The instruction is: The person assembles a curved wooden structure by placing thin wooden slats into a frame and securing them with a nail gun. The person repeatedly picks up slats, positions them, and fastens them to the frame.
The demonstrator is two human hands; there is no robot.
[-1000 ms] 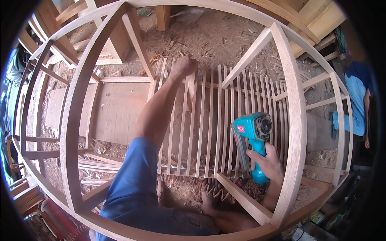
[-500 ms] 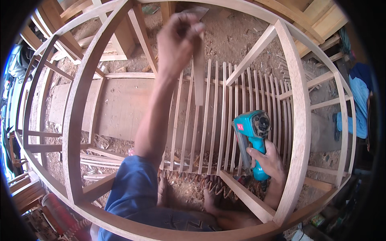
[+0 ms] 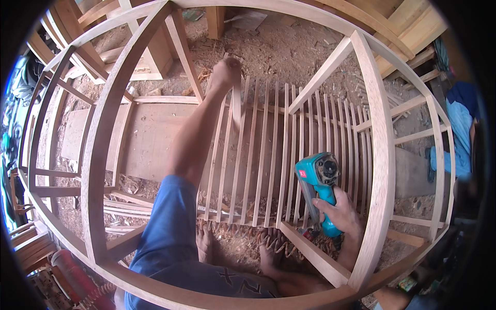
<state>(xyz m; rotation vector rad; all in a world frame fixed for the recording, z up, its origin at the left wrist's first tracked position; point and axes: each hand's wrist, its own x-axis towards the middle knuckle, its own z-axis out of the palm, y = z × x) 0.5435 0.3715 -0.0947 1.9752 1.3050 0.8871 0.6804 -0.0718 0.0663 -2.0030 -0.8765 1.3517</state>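
My left hand (image 3: 226, 72) is stretched out over the far rail of the slatted part and closed around a short flat wooden stick (image 3: 236, 106). The stick points down toward me over the slats, its lower end blurred. In my right hand (image 3: 343, 214) is a teal nail gun (image 3: 316, 169), gripped by its handle, its head above the slats on the right. Thin upright wooden slats (image 3: 264, 155) stand in a row between a near and a far rail, closer together on the right. The pale wooden frame (image 3: 382, 155) surrounds both my arms.
A coiled hose (image 3: 279, 245) lies near my bare feet. Loose strips (image 3: 129, 209) rest at the left, more wooden frames (image 3: 150, 51) stand at the far left, and sawdust covers the floor. Blue cloth (image 3: 457, 139) hangs at the right.
My left hand has come down and slightly left with the wooden stick. The nail gun in my right hand has shifted a little lower and left.
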